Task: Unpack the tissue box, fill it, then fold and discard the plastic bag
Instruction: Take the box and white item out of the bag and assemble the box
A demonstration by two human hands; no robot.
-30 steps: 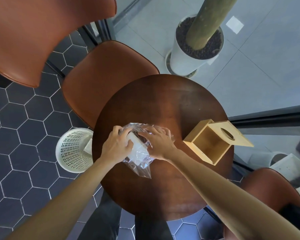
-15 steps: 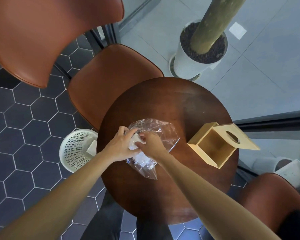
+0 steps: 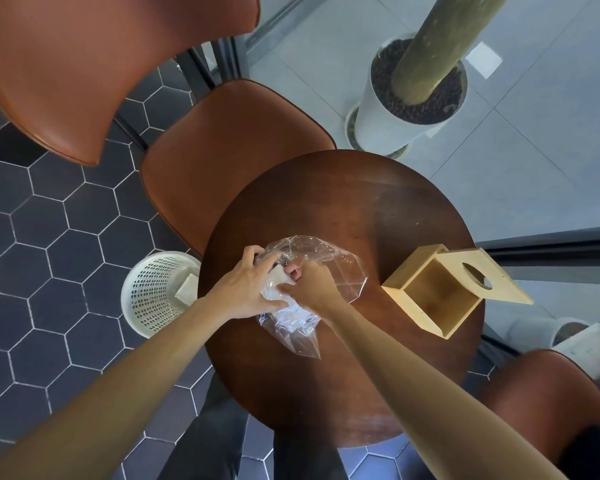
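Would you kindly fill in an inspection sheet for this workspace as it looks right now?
Surface: round dark wooden table.
Job's things: clear plastic bag holding white tissues; wooden tissue box open, hollow empty, lid with hole swung aside.
Clutter: nothing seen.
Grippers: left hand and right hand both grip the bag.
Cables: nothing seen.
Surroundings: white waste basket beside the table, brown chairs, potted plant.
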